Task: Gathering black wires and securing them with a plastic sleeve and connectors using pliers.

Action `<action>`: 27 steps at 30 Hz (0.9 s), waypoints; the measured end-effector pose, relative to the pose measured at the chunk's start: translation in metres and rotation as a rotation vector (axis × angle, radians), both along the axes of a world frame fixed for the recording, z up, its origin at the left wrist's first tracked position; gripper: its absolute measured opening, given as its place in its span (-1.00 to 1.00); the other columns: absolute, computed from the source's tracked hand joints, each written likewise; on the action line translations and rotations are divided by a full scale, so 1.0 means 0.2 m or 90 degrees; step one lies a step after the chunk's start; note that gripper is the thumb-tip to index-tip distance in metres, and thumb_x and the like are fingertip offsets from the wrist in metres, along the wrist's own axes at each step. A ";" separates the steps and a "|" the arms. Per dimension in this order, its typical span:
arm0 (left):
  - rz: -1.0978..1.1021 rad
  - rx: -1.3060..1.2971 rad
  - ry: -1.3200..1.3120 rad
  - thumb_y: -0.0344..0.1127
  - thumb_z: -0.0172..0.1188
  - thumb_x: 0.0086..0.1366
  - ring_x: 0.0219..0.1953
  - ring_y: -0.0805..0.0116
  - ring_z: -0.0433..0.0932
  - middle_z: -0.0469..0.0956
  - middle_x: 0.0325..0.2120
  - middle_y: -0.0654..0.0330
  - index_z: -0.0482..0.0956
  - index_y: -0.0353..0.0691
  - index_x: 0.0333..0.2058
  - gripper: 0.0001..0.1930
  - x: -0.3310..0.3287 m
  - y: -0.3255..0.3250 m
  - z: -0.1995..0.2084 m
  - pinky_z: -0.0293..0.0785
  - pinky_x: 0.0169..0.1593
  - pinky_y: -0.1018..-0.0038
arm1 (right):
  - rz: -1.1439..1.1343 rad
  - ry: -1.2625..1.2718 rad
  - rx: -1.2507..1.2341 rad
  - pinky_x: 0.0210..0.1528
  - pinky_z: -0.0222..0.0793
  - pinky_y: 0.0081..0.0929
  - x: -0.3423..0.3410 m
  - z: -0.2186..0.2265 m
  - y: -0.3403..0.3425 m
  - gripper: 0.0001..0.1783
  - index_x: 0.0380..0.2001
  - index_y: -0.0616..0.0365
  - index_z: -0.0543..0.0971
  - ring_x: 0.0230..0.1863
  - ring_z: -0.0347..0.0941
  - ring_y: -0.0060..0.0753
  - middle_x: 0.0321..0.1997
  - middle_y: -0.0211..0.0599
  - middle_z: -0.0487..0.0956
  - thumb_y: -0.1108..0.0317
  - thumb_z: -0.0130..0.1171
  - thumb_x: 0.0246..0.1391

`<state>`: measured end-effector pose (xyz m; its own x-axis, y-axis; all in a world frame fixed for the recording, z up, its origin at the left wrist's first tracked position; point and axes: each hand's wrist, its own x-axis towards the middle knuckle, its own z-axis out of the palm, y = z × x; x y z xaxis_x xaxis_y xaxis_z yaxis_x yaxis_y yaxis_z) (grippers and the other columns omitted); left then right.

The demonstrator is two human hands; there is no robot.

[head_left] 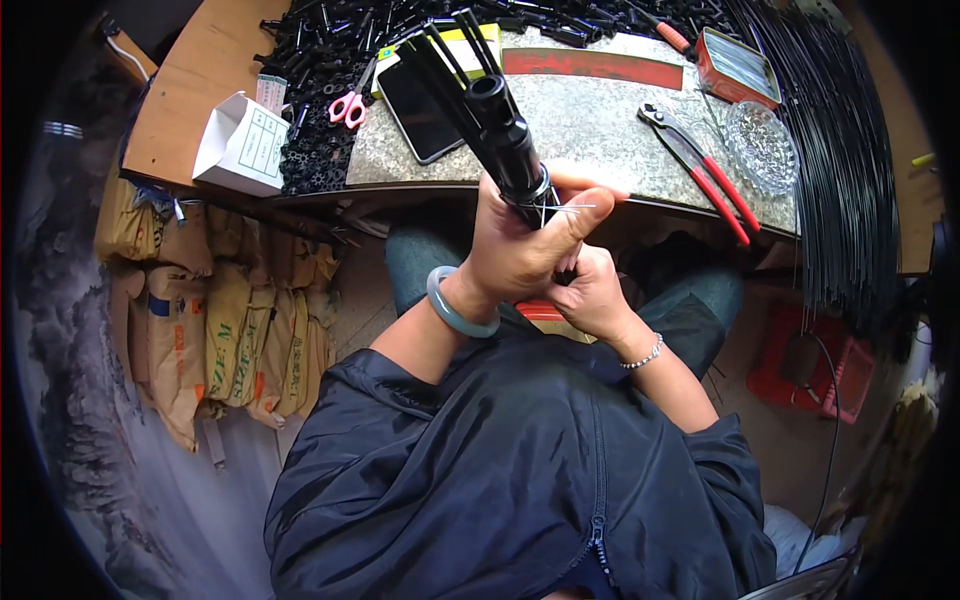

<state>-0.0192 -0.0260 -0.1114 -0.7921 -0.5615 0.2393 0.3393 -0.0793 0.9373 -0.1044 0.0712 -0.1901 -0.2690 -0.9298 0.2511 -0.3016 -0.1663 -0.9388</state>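
My left hand (510, 245), with a pale bangle on its wrist, is wrapped around a black tube with long thin rods (510, 150) that looks like part of an umbrella frame. The tube's open end tilts up toward the table. A thin silvery wire (574, 207) sticks out sideways at the tube, by my left thumb. Below and to the right, my right hand (592, 295) is closed close against the left one. A bit of something dark shows at its fingertips, but most of it is hidden.
On the stone-topped table (590, 125) lie a phone (422, 115), red-handled pliers (705, 175), a glass dish (762, 148), a red tin of wires (738, 68) and pink scissors (348, 108). Black parts (330, 40) heap behind; long black rods (845, 200) overhang right. Sacks (180, 345) stand left.
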 end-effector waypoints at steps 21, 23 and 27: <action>0.285 -0.107 -0.028 -0.51 0.14 0.23 -0.59 0.76 0.21 0.37 -0.66 0.49 0.61 -0.32 -0.22 -0.84 -0.08 0.11 0.04 0.14 -0.57 0.70 | -0.288 0.399 -0.281 -0.39 0.21 -0.48 -0.02 0.50 0.05 -0.84 -0.43 0.19 0.51 -0.47 0.31 -0.33 -0.50 -0.31 0.45 0.55 0.27 -0.13; 0.268 -0.098 -0.025 -0.51 0.13 0.23 -0.58 0.76 0.22 0.39 -0.63 0.47 0.60 -0.33 -0.20 -0.83 -0.07 0.11 0.04 0.12 -0.56 0.71 | -0.256 0.406 -0.343 -0.53 0.18 -0.56 -0.03 0.50 0.04 -0.87 -0.44 0.24 0.49 -0.62 0.27 -0.42 -0.62 -0.34 0.41 0.57 0.24 -0.08; 0.206 -0.154 0.005 -0.55 0.07 0.21 -0.56 0.74 0.26 0.44 -0.55 0.42 0.55 -0.37 -0.13 -0.76 -0.04 0.09 0.03 0.16 -0.52 0.72 | -0.188 -0.053 -0.144 -0.56 0.17 -0.68 -0.03 0.51 0.05 -0.92 -0.45 0.27 0.45 -0.60 0.27 -0.66 -0.57 -0.42 0.43 0.50 0.10 0.10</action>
<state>-0.0280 -0.0087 -0.1059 -0.5816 -0.7080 0.4007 0.3174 0.2560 0.9131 -0.1108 0.0811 -0.0873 -0.5459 -0.7324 0.4069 -0.2913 -0.2894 -0.9118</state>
